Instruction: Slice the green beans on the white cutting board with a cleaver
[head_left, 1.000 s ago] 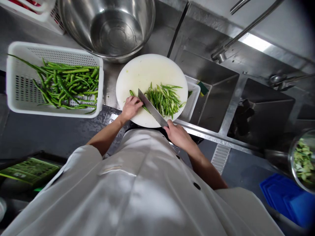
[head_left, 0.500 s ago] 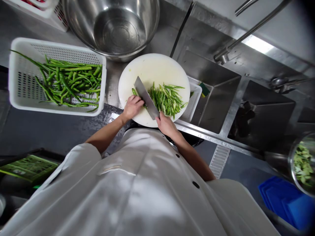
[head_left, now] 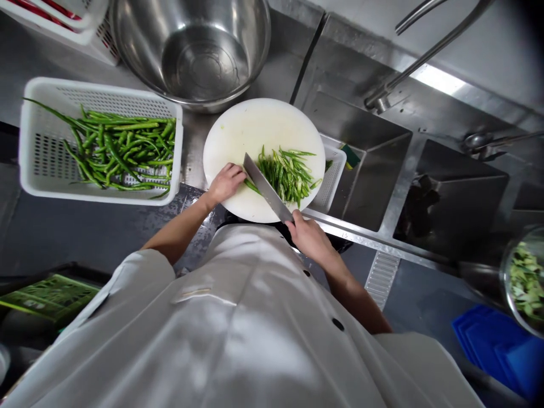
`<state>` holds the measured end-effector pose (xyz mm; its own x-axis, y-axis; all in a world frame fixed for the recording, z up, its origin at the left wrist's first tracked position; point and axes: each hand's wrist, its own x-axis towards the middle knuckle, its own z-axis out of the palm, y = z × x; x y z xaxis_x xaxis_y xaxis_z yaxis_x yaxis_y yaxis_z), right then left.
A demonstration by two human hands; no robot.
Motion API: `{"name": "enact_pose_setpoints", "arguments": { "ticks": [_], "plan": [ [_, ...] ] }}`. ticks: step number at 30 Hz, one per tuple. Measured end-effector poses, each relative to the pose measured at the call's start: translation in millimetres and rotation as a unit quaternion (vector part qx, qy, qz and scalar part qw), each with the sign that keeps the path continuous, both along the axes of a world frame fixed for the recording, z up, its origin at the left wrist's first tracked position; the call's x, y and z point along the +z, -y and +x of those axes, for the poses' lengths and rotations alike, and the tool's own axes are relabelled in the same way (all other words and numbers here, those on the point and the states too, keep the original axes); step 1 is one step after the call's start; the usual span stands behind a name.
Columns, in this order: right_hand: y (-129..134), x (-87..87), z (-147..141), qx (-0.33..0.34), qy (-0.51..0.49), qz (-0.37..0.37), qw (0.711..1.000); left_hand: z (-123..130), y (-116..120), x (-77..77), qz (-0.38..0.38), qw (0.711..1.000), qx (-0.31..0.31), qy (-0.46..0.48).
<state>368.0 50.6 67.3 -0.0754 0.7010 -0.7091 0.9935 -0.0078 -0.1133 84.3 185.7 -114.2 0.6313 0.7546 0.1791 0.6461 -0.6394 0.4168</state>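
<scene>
My right hand (head_left: 310, 235) grips the handle of a cleaver (head_left: 267, 190), its broad blade slanting up and left over the round white cutting board (head_left: 255, 122). Close to the blade's left side, my left hand (head_left: 227, 182) has its fingers curled on green chili peppers (head_left: 252, 186), mostly hidden under the fingertips. A pile of sliced green chili (head_left: 287, 173) lies on the board, right of the blade. To the left, whole green chilies (head_left: 123, 144) fill part of a white perforated basket (head_left: 40, 170).
Behind the board stands a large steel bowl (head_left: 255, 62). A steel sink (head_left: 369, 187) with a small white basket (head_left: 334, 175) lies to the right, below a faucet (head_left: 408, 73). A bowl of chopped greens (head_left: 527, 277) is at the far right.
My right hand and the cleaver have shifted right and toward my body, the blade turning more edge-on. My left hand stays on the chilies, slightly farther left.
</scene>
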Motion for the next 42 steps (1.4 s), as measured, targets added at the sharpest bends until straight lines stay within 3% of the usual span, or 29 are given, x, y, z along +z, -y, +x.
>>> {"name": "enact_pose_setpoints", "arguments": {
  "ticks": [2, 8, 21, 25, 28, 31, 33, 34, 36, 38, 40, 42],
  "plan": [
    [-3.8, 2.7, -5.0, 0.017, -0.001, -0.004, 1.000, 1.9, 2.6, -2.5, -0.004, 1.000, 0.006, 0.005],
    [-28.6, -18.7, -25.9, 0.013, -0.050, 0.021, 0.998, -1.2, 0.4, -8.8, 0.011, 1.000, 0.013, 0.010],
    [-35.3, -22.9, -27.1, 0.027, -0.047, 0.026, 0.998, -0.9, 5.6, -10.1, 0.013, 1.000, 0.024, 0.009],
    [-41.8, -37.2, -41.0, 0.005, -0.070, 0.038, 0.997, 1.0, 6.1, -12.2, 0.022, 0.999, 0.023, 0.004],
    [-52.1, -53.0, -55.1, -0.008, -0.091, 0.066, 0.994, 5.5, 6.4, -9.9, 0.024, 0.999, 0.021, 0.009],
    [-49.3, -53.4, -47.4, -0.018, -0.090, 0.066, 0.994, -7.9, 3.5, 0.5, 0.020, 0.999, 0.024, 0.030],
    [-36.5, -46.9, -37.1, -0.021, -0.086, 0.058, 0.994, -38.1, -2.9, 13.8, 0.029, 0.994, 0.086, 0.053],
    [-28.3, -44.0, -33.9, -0.018, -0.091, 0.049, 0.995, -59.4, -7.6, 22.3, 0.041, 0.985, 0.157, 0.061],
    [-13.7, -42.2, -33.7, -0.011, -0.112, 0.022, 0.993, -107.6, -18.5, 41.2, 0.034, 0.944, 0.327, 0.043],
    [-6.2, -47.6, -38.4, -0.024, -0.141, 0.004, 0.990, -151.0, -27.1, 60.0, 0.008, 0.894, 0.447, -0.017],
    [-7.5, -57.8, -38.8, -0.062, -0.163, 0.020, 0.984, -178.1, -28.3, 75.7, -0.028, 0.867, 0.491, -0.082],
    [-15.1, -68.5, -26.9, -0.109, -0.173, 0.057, 0.977, -187.1, -21.1, 85.7, -0.058, 0.862, 0.486, -0.134]
  ]
}}
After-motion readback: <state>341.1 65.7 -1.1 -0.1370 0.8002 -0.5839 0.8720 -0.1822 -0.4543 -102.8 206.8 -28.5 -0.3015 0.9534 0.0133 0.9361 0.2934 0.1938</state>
